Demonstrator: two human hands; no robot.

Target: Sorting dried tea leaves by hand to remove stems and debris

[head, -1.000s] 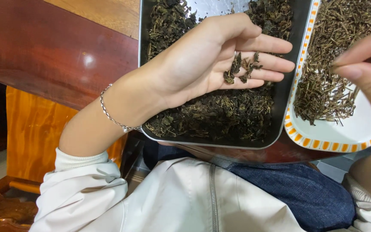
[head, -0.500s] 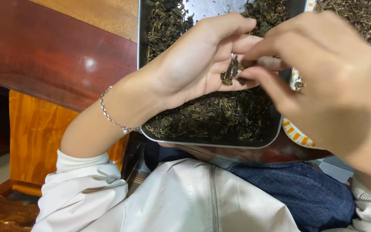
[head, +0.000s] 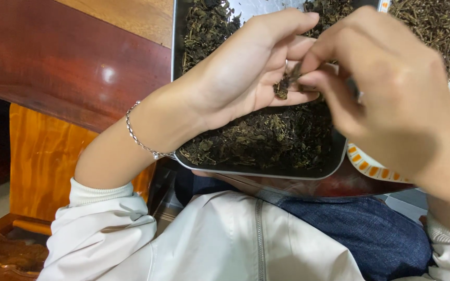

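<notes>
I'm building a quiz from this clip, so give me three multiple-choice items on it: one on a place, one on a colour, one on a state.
1. Where does the bracelet sit?
A. left wrist
B. right wrist
C. in the tray

2. What colour is the rim of the plate beside the metal tray?
A. blue
B. orange and white
C. plain black

3. How is the left hand held?
A. clenched in a fist
B. flat on the table
C. palm up, cupping dried leaves

Answers:
1. A: the chain circles the left wrist above the white sleeve.
2. B: orange blocks alternate on a white edge.
3. C: the palm is open while the right hand pinches at the leaves on it.
</notes>
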